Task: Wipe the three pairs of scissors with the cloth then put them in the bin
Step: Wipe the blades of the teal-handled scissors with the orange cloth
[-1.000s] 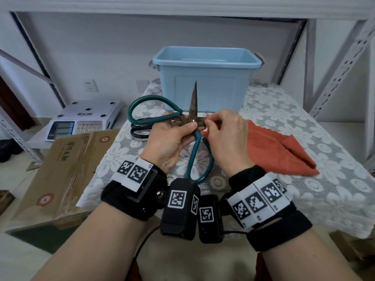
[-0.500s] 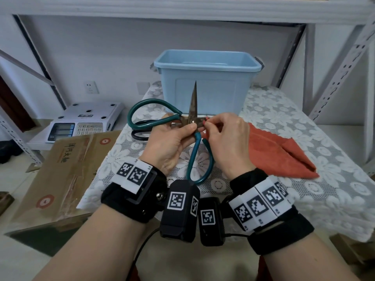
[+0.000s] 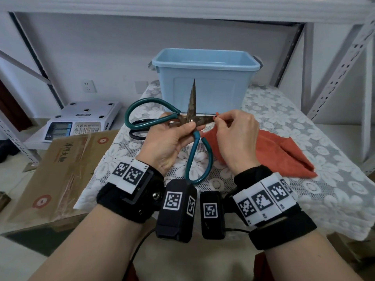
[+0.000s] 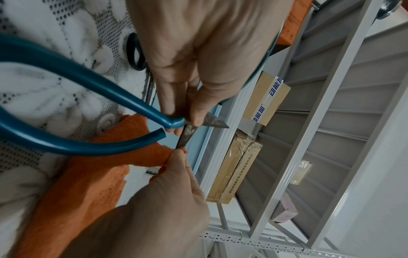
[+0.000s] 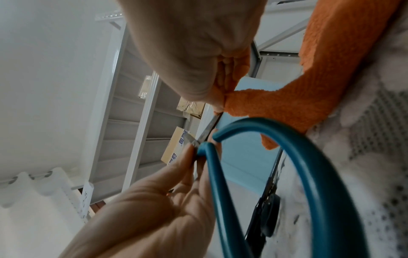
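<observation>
Large teal-handled scissors (image 3: 191,110) are held spread wide above the table, one rusty blade pointing up, the other pointing right. My left hand (image 3: 172,136) pinches them at the pivot (image 4: 189,122). My right hand (image 3: 233,134) pinches a fold of the orange cloth (image 3: 284,153) around the tip of the right-pointing blade (image 5: 217,104). The rest of the cloth trails onto the table. Black-handled scissors (image 3: 138,132) lie on the table behind my left hand, mostly hidden. The light blue bin (image 3: 205,78) stands at the back, open.
The table wears a white lace cloth (image 3: 304,199). A white electronic scale (image 3: 81,120) sits on a low shelf at the left, with a cardboard box (image 3: 60,169) leaning beside the table. Grey metal shelf posts (image 3: 334,74) rise at the right and left.
My right hand has slid the cloth rightward along the horizontal blade from near the pivot out to its tip. The left hand keeps its hold at the pivot.
</observation>
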